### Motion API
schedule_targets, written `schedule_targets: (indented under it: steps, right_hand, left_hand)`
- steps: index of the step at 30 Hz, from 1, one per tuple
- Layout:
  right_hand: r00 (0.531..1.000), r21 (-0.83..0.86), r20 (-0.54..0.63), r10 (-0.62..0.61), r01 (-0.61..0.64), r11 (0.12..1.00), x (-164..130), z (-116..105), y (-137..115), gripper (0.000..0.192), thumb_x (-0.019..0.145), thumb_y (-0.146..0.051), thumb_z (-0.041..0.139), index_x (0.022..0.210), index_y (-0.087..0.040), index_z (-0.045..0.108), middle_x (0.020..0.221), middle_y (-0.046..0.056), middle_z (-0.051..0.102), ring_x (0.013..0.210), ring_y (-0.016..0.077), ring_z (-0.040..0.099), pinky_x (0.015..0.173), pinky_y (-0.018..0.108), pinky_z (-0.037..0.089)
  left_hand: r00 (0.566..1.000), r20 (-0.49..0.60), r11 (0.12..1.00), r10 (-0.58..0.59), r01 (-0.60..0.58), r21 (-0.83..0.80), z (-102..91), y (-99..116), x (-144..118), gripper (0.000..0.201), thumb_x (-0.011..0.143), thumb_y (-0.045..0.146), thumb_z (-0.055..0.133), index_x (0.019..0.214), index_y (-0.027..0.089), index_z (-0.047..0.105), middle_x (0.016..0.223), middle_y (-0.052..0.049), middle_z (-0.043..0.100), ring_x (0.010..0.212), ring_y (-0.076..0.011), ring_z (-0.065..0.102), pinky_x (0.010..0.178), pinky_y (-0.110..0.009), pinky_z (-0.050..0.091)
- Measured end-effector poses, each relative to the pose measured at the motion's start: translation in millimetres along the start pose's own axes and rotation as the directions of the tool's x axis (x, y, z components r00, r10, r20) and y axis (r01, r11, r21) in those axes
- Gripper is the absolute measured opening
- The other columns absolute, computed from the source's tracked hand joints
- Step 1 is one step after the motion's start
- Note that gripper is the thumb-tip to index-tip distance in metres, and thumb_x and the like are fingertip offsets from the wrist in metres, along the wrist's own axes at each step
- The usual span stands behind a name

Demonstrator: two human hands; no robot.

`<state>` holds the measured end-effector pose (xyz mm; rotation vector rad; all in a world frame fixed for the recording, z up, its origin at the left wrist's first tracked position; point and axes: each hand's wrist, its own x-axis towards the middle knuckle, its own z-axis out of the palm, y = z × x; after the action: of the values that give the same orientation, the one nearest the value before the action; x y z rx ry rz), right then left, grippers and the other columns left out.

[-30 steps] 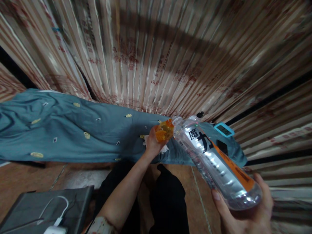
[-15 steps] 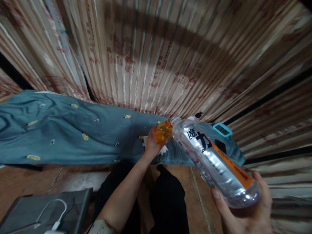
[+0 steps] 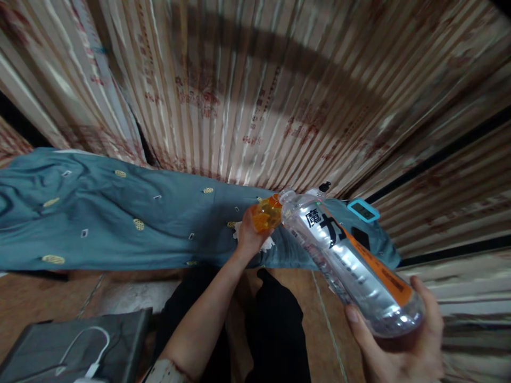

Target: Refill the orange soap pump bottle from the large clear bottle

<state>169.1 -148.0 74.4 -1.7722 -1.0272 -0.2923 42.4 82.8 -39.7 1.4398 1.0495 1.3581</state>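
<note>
My left hand (image 3: 249, 234) is closed around a small orange bottle (image 3: 266, 213), with its mouth up and to the right. A large clear plastic bottle (image 3: 339, 255) with a silver and orange label lies tilted in my right hand (image 3: 403, 340), which grips its base. The big bottle's neck meets the mouth of the orange one. Whether liquid passes between them I cannot make out. Crumpled white tissue (image 3: 267, 244) shows beneath my left hand. Behind the big bottle stands another clear bottle (image 3: 316, 192) with a black top, partly hidden.
A teal patterned cloth (image 3: 171, 223) covers the narrow table. On its right end lie a blue-framed digital timer (image 3: 363, 210) and a dark flat object (image 3: 361, 238). Pleated curtains (image 3: 247, 96) hang behind. At lower left, a white cable (image 3: 93, 367) rests on a grey surface (image 3: 123, 340).
Both hands and both bottles hold nearly the same pose. My right hand and the big bottle's base have shifted very slightly up and left in view.
</note>
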Motion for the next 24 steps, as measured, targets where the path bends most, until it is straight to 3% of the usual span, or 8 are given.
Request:
schedule_targets:
  steps: [4,11,24]
  right_hand:
    - [0.999,0.017,-0.009,0.047,-0.047,0.999,0.5,1.2,-4.0,0.114,0.059,-0.059,0.088,0.155,-0.016,0.042,0.131,0.020,0.063,0.106,0.0302,0.066,0.085,0.045,0.058]
    - [0.999,0.094,-0.033,-0.001,0.004,0.996,1.7,6.4,-8.5,0.107,0.061,-0.053,0.089,0.152,-0.019,0.046,0.127,0.016,0.062,0.102,0.0272,0.065,0.077,0.037,0.058]
    - [0.999,0.075,-0.009,0.033,-0.032,0.997,2.1,4.3,-7.6,0.110,0.060,-0.054,0.089,0.153,-0.018,0.044,0.134,0.018,0.060,0.111,0.0329,0.064,0.090,0.049,0.056]
  left_hand:
    - [1.000,0.004,1.000,-0.002,0.002,-0.007,-0.3,0.8,0.0,0.071,0.063,0.021,0.085,0.126,0.020,0.051,0.127,-0.012,0.066,0.120,-0.0313,0.065,0.107,-0.051,0.051]
    - [1.000,-0.006,1.000,-0.014,0.014,0.022,-1.2,1.4,0.5,0.073,0.062,0.022,0.085,0.126,0.020,0.051,0.126,-0.011,0.067,0.120,-0.0313,0.065,0.107,-0.051,0.051]
    - [1.000,-0.010,1.000,0.011,-0.011,0.002,-3.2,6.2,-0.6,0.071,0.062,0.024,0.087,0.124,0.021,0.053,0.124,-0.011,0.068,0.117,-0.0308,0.067,0.104,-0.049,0.054]
